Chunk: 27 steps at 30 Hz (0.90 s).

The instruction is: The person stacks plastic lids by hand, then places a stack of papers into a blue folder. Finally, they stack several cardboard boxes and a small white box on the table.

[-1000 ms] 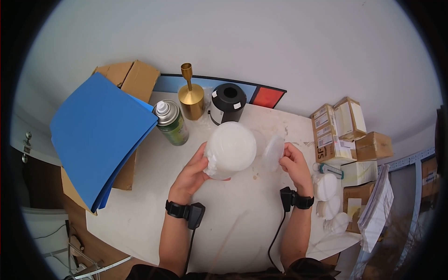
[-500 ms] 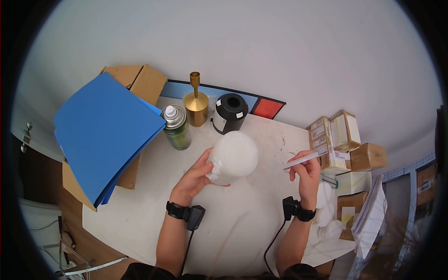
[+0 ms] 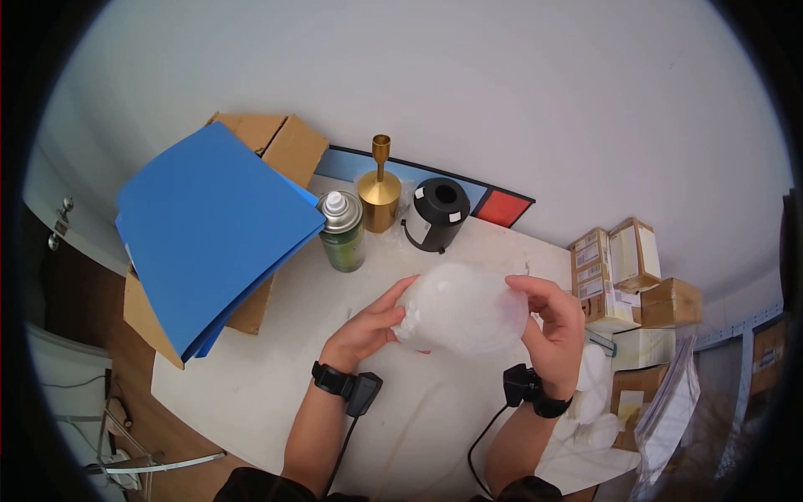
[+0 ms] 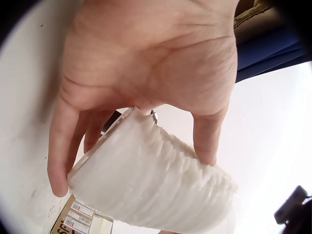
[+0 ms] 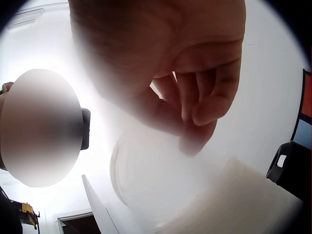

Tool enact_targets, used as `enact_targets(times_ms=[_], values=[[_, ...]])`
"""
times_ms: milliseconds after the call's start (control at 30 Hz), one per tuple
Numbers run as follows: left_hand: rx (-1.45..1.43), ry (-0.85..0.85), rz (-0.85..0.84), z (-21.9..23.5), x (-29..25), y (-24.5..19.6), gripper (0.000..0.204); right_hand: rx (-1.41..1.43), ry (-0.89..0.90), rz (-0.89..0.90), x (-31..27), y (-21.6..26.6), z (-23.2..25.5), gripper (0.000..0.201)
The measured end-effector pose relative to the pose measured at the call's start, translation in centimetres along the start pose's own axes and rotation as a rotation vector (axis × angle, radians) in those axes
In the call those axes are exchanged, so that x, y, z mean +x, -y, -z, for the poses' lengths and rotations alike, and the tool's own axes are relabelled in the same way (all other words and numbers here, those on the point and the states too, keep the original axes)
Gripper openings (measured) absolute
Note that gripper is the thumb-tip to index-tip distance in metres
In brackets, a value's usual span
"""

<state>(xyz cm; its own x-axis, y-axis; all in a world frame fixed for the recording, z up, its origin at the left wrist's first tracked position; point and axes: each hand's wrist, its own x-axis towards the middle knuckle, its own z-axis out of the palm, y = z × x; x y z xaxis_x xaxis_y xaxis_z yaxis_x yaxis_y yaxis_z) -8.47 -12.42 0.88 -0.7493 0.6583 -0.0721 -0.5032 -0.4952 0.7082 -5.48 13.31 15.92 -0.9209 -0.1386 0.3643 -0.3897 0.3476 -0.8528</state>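
A thick white round bundle (image 3: 431, 305) with a wrinkled side is gripped by my left hand (image 3: 361, 336) over the middle of the table. In the left wrist view, fingers and thumb of the left hand (image 4: 146, 63) span the bundle (image 4: 146, 180) from two sides. My right hand (image 3: 556, 339) pinches a thin translucent white disc (image 3: 499, 314), which overlaps the bundle's right side in the head view. In the right wrist view, the right hand's (image 5: 170, 63) thumb and fingertips meet at the disc (image 5: 151, 168), close to the blurred bundle (image 5: 239, 200).
Behind stand a green spray can (image 3: 344, 247), a gold holder (image 3: 381, 201) and a black cylinder (image 3: 437, 216). Blue folders (image 3: 213, 234) lie on a cardboard box (image 3: 301, 151) at left. Small boxes (image 3: 592, 280), white round pieces (image 3: 592, 385) and papers (image 3: 667, 410) are at right.
My right hand first moved right with the disc, turning it edge-on, then came back left against the bundle. The left hand has kept its hold on the bundle. The head view has shifted.
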Motion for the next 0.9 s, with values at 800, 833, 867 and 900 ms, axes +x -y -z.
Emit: enact_targets(times_ms=[800, 833, 867, 900], values=[[0.045, 0.000, 0.074, -0.6, 0.5, 0.6, 0.103, 0.037, 0.060, -0.134, 0.9, -0.2, -1.2, 0.026], [0.042, 0.016, 0.071, -0.6, 0.6, 0.7, 0.103, 0.015, 0.039, -0.107, 0.9, -0.1, -1.4, 0.026], [0.038, 0.018, 0.076, -0.7, 0.7, 0.8, 0.103, -0.007, 0.017, -0.082, 0.8, 0.0, -1.5, 0.026], [0.035, 0.019, 0.085, -0.7, 0.8, 0.9, 0.102, -0.074, 0.002, -0.061, 0.9, 0.2, -1.7, 0.026]])
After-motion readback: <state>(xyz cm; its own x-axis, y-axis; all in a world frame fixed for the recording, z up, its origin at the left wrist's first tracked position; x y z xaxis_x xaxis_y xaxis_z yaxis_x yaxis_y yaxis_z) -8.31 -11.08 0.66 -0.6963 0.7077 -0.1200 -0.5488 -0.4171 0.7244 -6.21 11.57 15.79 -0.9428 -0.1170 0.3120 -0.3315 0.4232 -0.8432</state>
